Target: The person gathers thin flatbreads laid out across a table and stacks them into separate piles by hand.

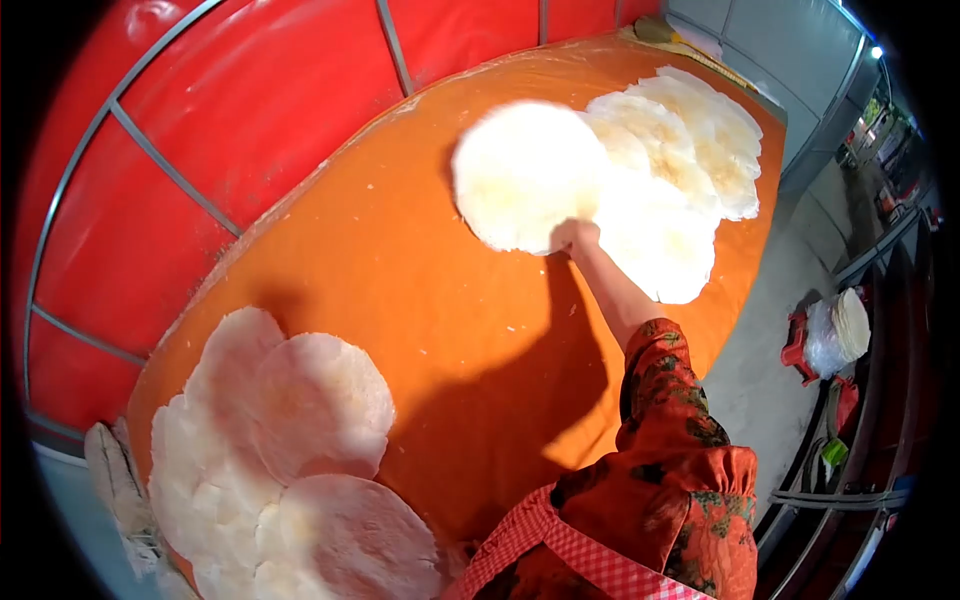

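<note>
My right hand [575, 238] is closed on the near edge of a thin round flatbread [525, 170], which lies or hovers over the orange table cover. To its right, overlapping pale flatbreads [675, 150] are spread out and brightly lit. At the lower left, another group of overlapping flatbreads [215, 475] lies partly in shadow, with two rounder flatbreads [325, 405] on its right side. A dim, skin-toned patch that may be my left hand [457, 560] shows beside the lowest flatbread; its fingers cannot be made out.
The orange cover [450, 330] has small white flecks. Behind it stands a red panel wall [240, 110] with grey metal bars. On the floor at right, a plastic-wrapped pale stack [840, 330] sits on a red stand. Cloth [118, 480] hangs at the left corner. Metal rails [840, 498] run at lower right.
</note>
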Motion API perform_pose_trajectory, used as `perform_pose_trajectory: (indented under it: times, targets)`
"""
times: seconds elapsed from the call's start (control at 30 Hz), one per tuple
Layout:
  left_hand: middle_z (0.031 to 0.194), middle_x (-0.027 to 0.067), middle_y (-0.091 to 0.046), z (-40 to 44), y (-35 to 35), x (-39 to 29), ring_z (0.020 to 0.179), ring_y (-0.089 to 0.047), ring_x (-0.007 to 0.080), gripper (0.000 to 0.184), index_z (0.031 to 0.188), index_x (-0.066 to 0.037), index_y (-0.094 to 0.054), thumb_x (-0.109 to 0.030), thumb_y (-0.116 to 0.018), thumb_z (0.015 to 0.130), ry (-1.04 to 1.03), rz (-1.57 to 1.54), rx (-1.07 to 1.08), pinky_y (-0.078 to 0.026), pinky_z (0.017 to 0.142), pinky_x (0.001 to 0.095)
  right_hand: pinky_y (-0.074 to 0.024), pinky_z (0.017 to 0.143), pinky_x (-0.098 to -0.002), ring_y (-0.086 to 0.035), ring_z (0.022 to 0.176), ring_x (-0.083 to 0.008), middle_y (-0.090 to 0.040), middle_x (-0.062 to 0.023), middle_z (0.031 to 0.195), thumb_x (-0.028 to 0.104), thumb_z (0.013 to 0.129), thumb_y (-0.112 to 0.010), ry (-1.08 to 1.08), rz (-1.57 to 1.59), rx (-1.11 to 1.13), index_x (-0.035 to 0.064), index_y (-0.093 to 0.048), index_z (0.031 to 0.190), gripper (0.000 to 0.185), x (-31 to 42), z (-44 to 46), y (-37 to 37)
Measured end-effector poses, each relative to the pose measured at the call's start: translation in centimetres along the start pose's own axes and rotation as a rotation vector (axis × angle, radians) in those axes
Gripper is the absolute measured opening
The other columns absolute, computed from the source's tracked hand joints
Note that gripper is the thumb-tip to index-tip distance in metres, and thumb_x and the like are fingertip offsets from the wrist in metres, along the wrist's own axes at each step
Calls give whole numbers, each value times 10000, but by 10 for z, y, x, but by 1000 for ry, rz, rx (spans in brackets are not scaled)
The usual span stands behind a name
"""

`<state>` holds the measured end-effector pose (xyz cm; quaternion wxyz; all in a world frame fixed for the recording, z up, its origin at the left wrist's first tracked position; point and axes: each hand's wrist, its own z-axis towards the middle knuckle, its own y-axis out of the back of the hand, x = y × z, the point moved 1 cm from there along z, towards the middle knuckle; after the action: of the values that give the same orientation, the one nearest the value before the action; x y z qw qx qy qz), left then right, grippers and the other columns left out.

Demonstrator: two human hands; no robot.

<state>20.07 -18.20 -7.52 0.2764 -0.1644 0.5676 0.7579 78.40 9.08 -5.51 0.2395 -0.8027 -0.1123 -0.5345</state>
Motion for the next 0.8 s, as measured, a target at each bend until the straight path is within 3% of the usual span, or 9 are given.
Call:
perform_pose_trajectory:
  times: [0.07,0.27,0.4,0.43,0.5,0.53,0.63,0.67,0.8]
  targets:
    - [718,124,-563,-5,0,-5,629,-575,323,126,743,-72,-535,-69,-660,753,-2,23,-17,-458,517,419,-479,453,-347,-599,637,-190,-660,-90,794,84,767,-641,-249,-36,-7,46,-633,791,45,-13,0,24]
    - [716,123,-561,-26,6,-15,626,-572,325,127,740,-74,-531,-69,-657,756,1,54,-50,-454,513,421,-553,662,-361,-662,841,-289,-646,-181,921,282,924,-520,-334,-77,275,-10,-529,1086,335,15,-37,34]
    - [714,122,-559,-59,15,-27,624,-569,327,128,738,-75,-528,-69,-655,758,55,46,-79,-452,511,423,-556,653,-352,-651,841,-271,-630,-192,950,310,968,-446,-558,-67,336,-28,-514,1058,356,-28,-78,25]
    - [714,122,-559,-73,18,-32,624,-568,327,129,738,-75,-528,-69,-654,758,77,38,-81,-452,510,423,-556,641,-351,-647,832,-263,-631,-175,930,274,982,-418,-579,-106,422,-6,-521,1028,302,-39,-109,14]
    - [713,122,-558,-84,20,-35,623,-567,328,129,737,-75,-526,-69,-653,759,101,20,-81,-450,509,424,-565,621,-371,-671,806,-260,-651,-176,907,214,968,-409,-848,262,1162,14,-528,1005,236,-110,-131,2]
    - [715,125,-557,-89,23,-36,626,-567,328,125,740,-70,-528,-67,-652,759,133,12,-79,-452,512,420,-571,671,-379,-684,833,-258,-671,-158,945,197,971,-393,-625,-234,851,48,-547,1004,216,-77,-217,-31]
    - [719,131,-555,-84,30,-41,632,-568,329,111,751,-57,-536,-59,-647,758,155,-47,-81,-458,524,412,-570,681,-342,-677,785,-213,-670,-91,889,196,915,-599,-640,-285,966,55,-583,1024,178,-119,-303,-84]
    - [719,132,-555,-82,33,-43,631,-568,329,106,756,-52,-540,-54,-645,756,147,-84,-96,-462,529,411,-549,746,-357,-659,867,-228,-653,-97,931,205,929,-580,-572,-396,1033,32,-575,1040,205,-134,-322,-99]
    - [725,135,-555,-84,36,-40,640,-570,338,88,766,-38,-549,-38,-636,753,160,-159,-110,-476,546,412,-542,689,-351,-614,743,-219,-629,-69,860,285,900,-618,-636,-505,874,96,-597,980,207,-154,-376,-153]
